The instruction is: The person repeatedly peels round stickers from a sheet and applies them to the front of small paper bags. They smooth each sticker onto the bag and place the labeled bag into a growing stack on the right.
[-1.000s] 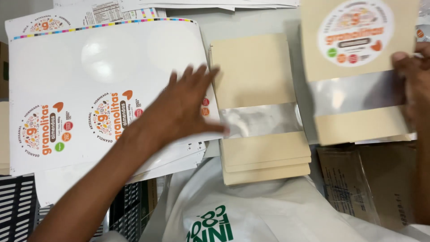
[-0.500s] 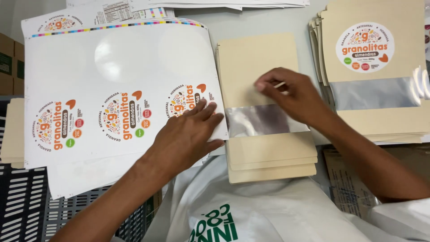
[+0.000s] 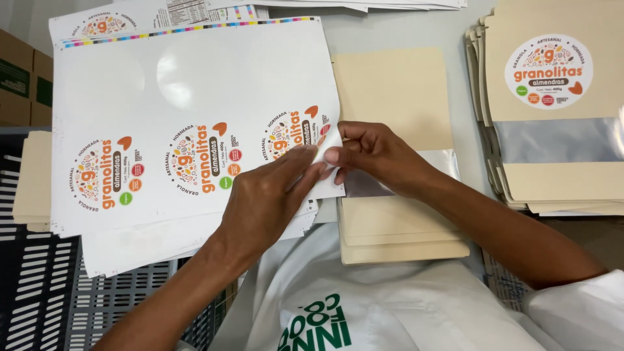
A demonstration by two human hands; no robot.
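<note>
Both hands at the edge of the sticker sheet.
Left hand (image 3: 270, 195) and right hand (image 3: 370, 153) pinch the rightmost round sticker (image 3: 292, 133) on the white sheet (image 3: 188, 84), beside the stack of plain tan pouches (image 3: 396, 97) on the bench (image 3: 390, 29).

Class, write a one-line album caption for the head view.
Both hands peel a round sticker off its sheet beside unlabelled pouches.

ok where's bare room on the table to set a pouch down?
Little. One grey strip of table runs between the plain pouch stack and the labelled pouch stack. Left is covered by sticker sheets; both hands, left hand and right hand, crowd the sheet's right edge.
</note>
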